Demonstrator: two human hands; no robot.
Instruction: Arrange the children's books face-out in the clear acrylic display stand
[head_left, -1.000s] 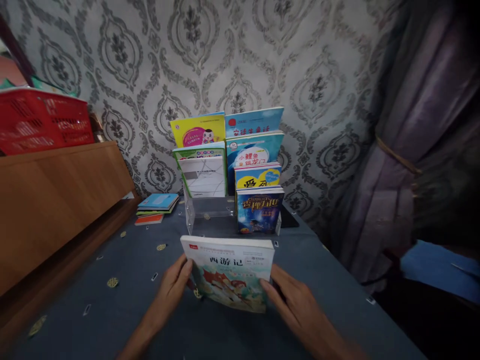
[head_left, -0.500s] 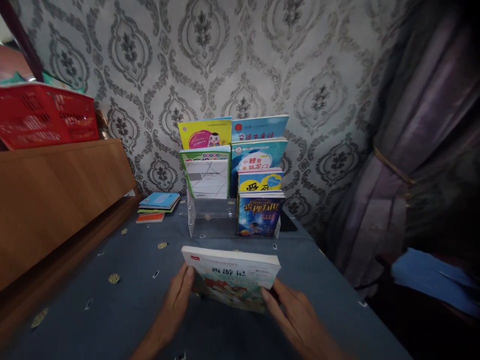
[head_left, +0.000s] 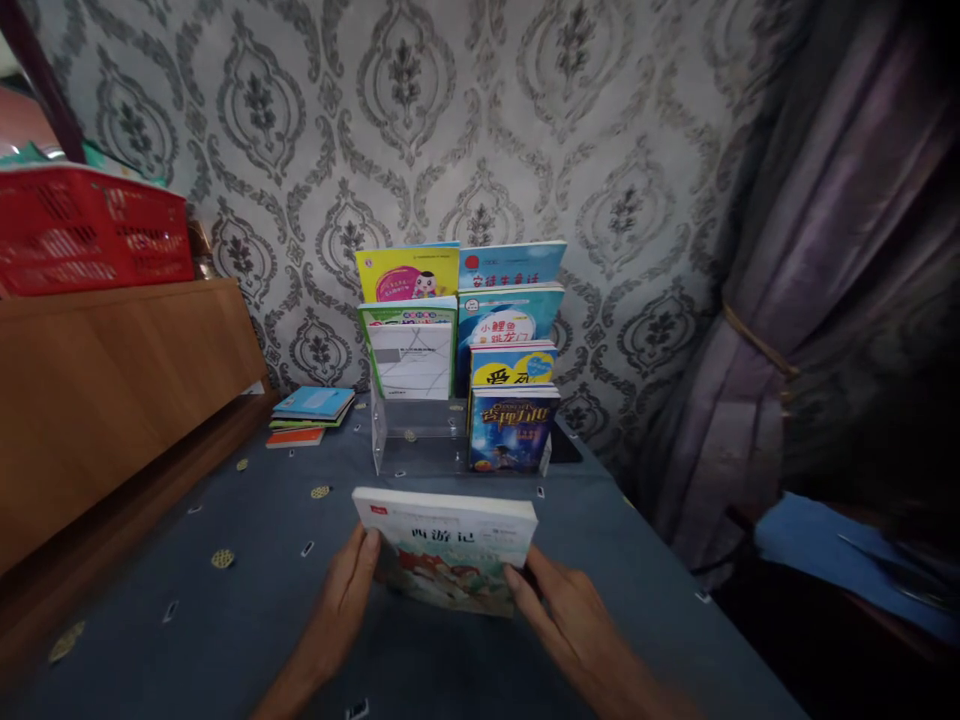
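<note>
Between my hands a paperback book (head_left: 450,555) with a pale green illustrated cover tilts back above the table, its cover facing me. My left hand (head_left: 345,585) grips its left edge, thumb on the front. On the right edge my right hand (head_left: 562,605) holds it the same way, fingers behind the cover. Beyond the book stands a clear acrylic book rack (head_left: 420,450) with stepped rows. A dark blue book (head_left: 511,430) fills its front right place, and a white booklet (head_left: 412,360) stands on the left step behind a bare front tier.
A small stack of books (head_left: 311,405) lies left of the rack on the dark patterned tablecloth (head_left: 255,590). A wooden cabinet (head_left: 120,370) with a red basket (head_left: 90,225) on top borders the left. A purple curtain (head_left: 750,400) hangs at the right.
The book and both hands sit slightly further left in view, and the book looks a little more upright. The rack has shifted slightly left too, as the camera turned. The grip is unchanged.
</note>
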